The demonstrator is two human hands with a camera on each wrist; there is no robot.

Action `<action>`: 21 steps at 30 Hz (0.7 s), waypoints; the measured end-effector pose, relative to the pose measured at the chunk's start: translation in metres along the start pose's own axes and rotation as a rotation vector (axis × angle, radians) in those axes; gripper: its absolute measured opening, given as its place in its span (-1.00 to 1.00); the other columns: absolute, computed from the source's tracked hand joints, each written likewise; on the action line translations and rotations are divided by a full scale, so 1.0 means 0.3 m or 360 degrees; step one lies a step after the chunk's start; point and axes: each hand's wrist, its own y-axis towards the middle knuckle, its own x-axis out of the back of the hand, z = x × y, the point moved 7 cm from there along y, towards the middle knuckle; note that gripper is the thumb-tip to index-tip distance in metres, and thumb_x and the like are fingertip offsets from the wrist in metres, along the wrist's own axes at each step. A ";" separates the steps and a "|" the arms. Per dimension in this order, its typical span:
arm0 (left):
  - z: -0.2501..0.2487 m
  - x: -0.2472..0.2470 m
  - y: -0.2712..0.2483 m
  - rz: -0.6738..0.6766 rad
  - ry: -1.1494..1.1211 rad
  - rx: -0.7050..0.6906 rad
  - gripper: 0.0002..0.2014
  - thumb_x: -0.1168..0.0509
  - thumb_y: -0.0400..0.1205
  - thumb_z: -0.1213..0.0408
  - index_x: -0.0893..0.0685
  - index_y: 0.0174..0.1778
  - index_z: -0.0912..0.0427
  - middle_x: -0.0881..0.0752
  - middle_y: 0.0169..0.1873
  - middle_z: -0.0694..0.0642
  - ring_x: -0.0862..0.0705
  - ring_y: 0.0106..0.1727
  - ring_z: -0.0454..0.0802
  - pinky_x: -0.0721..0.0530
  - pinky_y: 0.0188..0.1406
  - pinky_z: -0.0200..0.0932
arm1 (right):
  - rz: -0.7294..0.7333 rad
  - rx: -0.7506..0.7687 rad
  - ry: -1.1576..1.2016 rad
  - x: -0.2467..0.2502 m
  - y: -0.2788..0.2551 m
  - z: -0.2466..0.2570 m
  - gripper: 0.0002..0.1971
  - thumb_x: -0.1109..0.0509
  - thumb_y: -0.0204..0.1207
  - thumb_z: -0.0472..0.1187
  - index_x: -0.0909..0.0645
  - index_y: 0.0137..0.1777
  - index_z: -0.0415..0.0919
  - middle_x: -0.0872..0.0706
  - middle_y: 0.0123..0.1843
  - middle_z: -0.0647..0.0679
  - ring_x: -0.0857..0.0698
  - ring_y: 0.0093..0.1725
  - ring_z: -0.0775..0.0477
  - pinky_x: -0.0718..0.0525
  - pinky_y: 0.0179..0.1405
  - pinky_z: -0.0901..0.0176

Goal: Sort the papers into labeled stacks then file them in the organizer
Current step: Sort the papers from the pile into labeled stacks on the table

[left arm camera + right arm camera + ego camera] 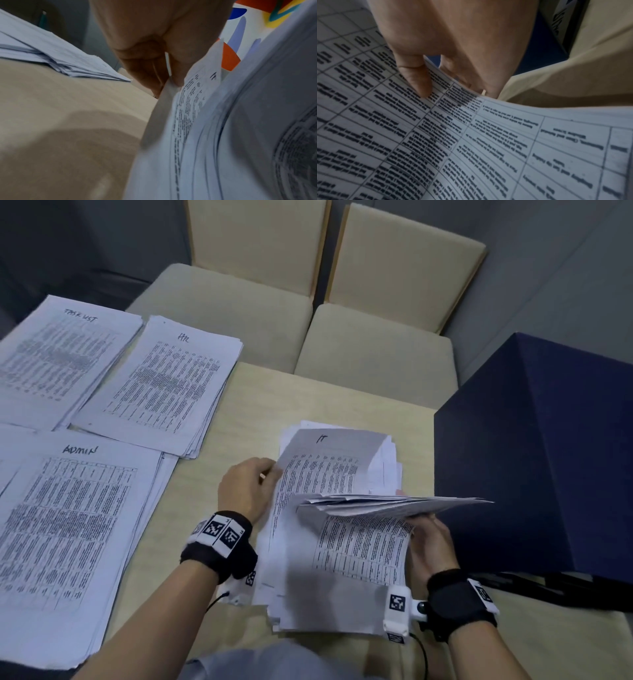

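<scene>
IT stack point(329, 570) lies on the surface point(239, 412) directly in front of the person, sheets loosely squared, edges fanned. Top page marked "IT"; its far end curls up.

Left hand point(248, 487) pinches the left edge of the upper sheets, thumb against fingers (confirmed in left wrist view point(154, 56)). Right hand point(430, 539) grips a lifted bundle point(394, 503) at the right side, thumb on the printed face, fingers beneath (right wrist view point(447, 58)). Bundle is held roughly level above the rest of the stack.

Judgement: step in hand looks like gathering the IT stack for filing. To do it well: slide the fingers fully under all sheets, not only the bundle; tap the edges square on the surface before carrying; keep both hands on opposite edges so no loose page slips out.

Other stacks: ADMIN point(68, 525) near left, HR point(164, 385) behind it, TASK LIST point(58, 354) far left; all well apart from the IT stack. Dark blue box point(534, 457) stands just to the right; whether it is the organizer I cannot tell. Two chairs point(308, 337) beyond the surface.
</scene>
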 end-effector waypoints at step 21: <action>-0.049 -0.117 -0.073 0.0752 -0.1181 0.0507 -0.79 -0.32 0.58 0.57 -0.85 -0.18 0.31 -0.85 -0.23 0.16 -0.75 -0.25 -0.08 -0.71 -0.19 -0.28 | 0.0236 -0.0022 -0.0089 -0.056 0.024 0.002 -0.74 -0.26 0.67 -0.25 -0.68 0.28 -0.14 -0.72 0.28 -0.03 -0.68 0.29 -0.01 -0.68 0.12 0.25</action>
